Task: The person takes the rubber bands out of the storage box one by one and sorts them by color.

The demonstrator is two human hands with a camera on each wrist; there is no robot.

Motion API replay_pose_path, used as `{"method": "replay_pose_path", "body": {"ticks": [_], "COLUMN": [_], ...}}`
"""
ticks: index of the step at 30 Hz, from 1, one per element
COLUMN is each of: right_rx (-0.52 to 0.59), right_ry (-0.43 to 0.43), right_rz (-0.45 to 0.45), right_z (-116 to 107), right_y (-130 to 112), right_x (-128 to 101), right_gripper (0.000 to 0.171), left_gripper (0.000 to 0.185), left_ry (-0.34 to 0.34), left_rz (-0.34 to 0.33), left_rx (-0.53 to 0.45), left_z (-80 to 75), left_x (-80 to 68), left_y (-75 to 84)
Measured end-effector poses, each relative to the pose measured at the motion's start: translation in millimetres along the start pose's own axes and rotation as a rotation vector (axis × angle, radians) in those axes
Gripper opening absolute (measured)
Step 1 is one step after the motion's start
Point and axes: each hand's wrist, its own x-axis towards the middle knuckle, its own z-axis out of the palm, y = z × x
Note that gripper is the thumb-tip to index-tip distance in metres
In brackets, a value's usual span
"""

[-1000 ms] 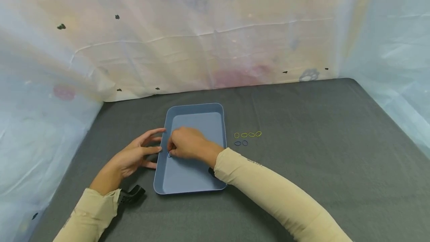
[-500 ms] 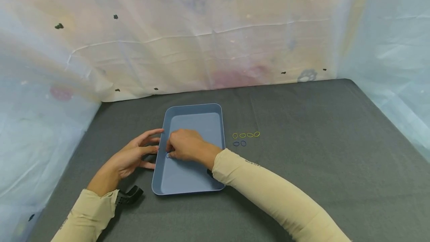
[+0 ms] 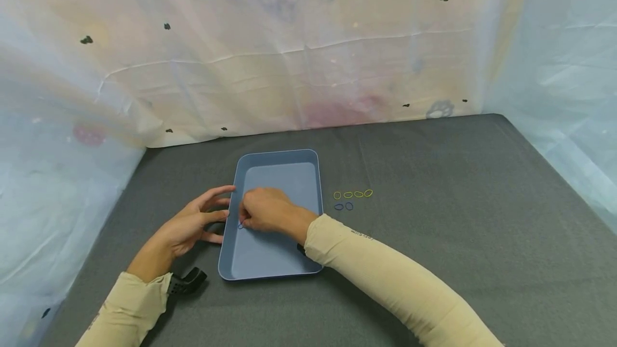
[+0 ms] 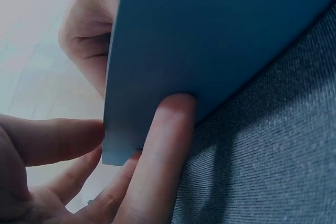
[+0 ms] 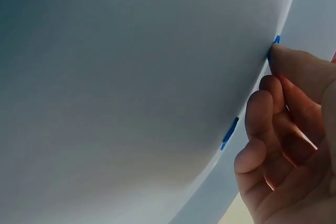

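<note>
Right hand (image 3: 264, 210) inside the tray (image 3: 299, 167), fingertips apparently pinching a blue band (image 3: 240, 225) at its left wall. Left hand (image 3: 193, 222), fingers spread, touches that wall outside.

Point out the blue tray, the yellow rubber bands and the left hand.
blue tray (image 3: 284, 173): head view, bare far floor.
yellow rubber bands (image 3: 353, 194): head view, middle of the row.
left hand (image 3: 193, 221): head view, back of the hand.
</note>
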Motion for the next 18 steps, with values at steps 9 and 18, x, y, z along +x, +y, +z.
{"method": "replay_pose_path", "body": {"ticks": [9,18], "right_rx": [0.028,0.037], "right_ry": [0.024,0.016], "right_rz": [0.001,0.006], "right_z": [0.3,-1.8], "right_y": [0.7,-1.0], "right_x": [-1.0,-3.3], "right_gripper": [0.011,0.011], "left_gripper": [0.066,0.065], "left_ry": [0.011,0.019], "left_rz": [0.010,0.010], "left_rx": [-0.004,-0.005], "left_z": [1.3,2.5], "left_x": [0.0,-0.1], "left_y": [-0.3,0.1]}}
